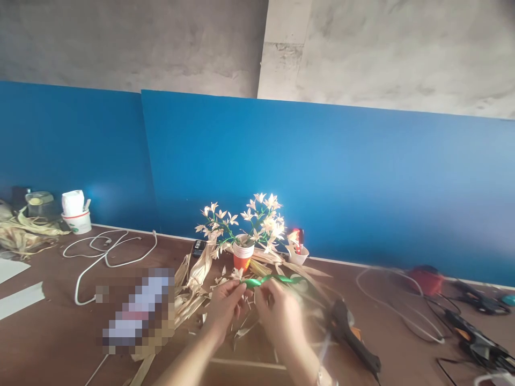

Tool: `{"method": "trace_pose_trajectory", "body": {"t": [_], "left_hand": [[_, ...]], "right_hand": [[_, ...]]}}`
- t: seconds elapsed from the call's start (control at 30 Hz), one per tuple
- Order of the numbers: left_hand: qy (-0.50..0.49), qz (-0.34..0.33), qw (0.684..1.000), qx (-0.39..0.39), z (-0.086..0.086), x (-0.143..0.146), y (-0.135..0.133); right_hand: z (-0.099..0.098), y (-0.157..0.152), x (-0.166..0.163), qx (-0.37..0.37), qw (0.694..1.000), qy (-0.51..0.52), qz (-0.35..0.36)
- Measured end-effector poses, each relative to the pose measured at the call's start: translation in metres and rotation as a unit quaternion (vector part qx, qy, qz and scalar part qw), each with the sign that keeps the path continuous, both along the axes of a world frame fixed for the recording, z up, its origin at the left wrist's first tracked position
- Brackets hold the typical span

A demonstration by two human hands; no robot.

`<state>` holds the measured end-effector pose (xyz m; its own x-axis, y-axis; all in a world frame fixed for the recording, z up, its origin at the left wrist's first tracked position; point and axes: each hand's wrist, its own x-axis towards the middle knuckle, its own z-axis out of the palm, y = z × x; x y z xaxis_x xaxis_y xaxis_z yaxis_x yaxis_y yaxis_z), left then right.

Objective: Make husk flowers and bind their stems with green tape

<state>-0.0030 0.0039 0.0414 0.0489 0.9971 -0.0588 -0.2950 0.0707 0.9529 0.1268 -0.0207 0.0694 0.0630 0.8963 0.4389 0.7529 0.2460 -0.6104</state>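
Note:
My left hand [226, 304] and my right hand [277, 311] are close together over the brown table [60, 332], both pinched on a green ribbon [273, 280] that runs between them and out to the right. A small pale husk flower [237, 273] sits at my left fingertips. Just behind stands a red and white paper cup [242, 255] holding a bunch of cream husk flowers [245, 220] on green stems.
Dried corn husks [193, 284] lie left of my hands. A black glue gun [354, 335] lies to the right, with cables and tools [478, 332] further right. White cable [108, 252], a white bowl [77, 221] and more husks [24, 230] are at the left. A blue panel [322, 177] backs the table.

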Motion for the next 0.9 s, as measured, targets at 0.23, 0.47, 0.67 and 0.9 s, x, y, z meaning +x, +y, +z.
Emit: {"method": "trace_pose_trajectory", "body": {"t": [0.23,0.47,0.67,0.9], "left_hand": [[-0.069,-0.177,0.981,-0.03,0.006,-0.005,-0.009],[-0.153,-0.267,0.948,-0.082,0.007,-0.01,-0.012],[-0.173,-0.296,0.932,-0.117,0.004,-0.01,-0.015],[-0.134,-0.299,0.942,-0.076,0.008,-0.008,-0.017]], "right_hand": [[0.017,0.012,0.026,-0.186,0.912,0.32,0.177],[0.006,0.01,0.023,-0.296,0.782,0.496,0.236],[-0.003,0.008,0.019,-0.329,0.716,0.527,0.319],[0.005,0.003,0.011,-0.294,0.751,0.51,0.3]]}}
